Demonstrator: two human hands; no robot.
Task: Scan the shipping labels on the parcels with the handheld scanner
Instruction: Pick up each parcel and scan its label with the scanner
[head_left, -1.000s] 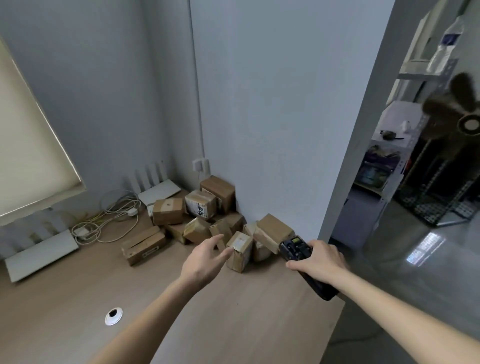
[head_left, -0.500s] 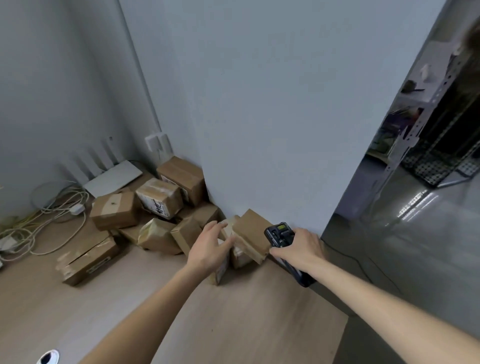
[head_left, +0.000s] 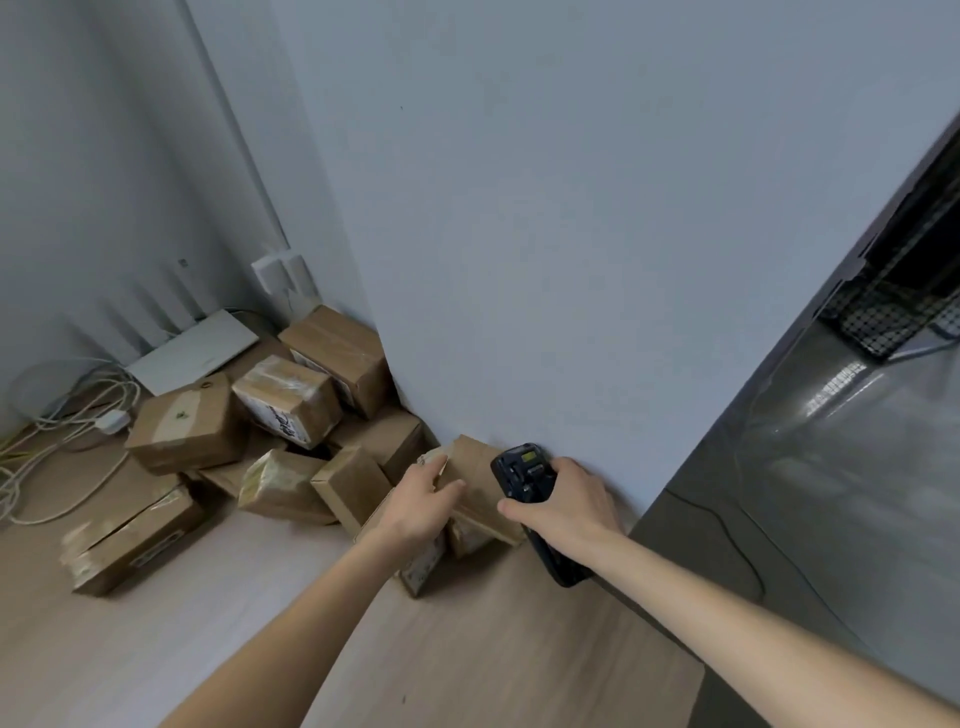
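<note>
Looking down at the pale wood counter that runs into the corner of the grey wall, I take the big things first: a heap of brown cardboard parcels lies jumbled against the wall, some flat, some tipped on edge and leaning on each other, with a white router and a tangle of cables behind them to the left. Nearest me, at the right end of the heap, sits the parcel I am after, tilted, propped on smaller boxes under it. My left hand lies on its top left edge, fingers spread and curled over the cardboard, resting or just taking hold, not yet a firm clasp as far as I can judge. My right hand is closed around the handheld scanner, thumb along its side, the small lit screen facing up at me and its head close over that same parcel near the wall. I see no shipping label on the face turned to me; the clearest print is on a box further back. The risk, I think, is twofold. If I tug this tilted parcel out, the boxes leaning on and under it may slide or topple off the near counter edge. And if the label is on a hidden side, or under glossy tape, the scanner at so close and steep an angle may fail to read.
</note>
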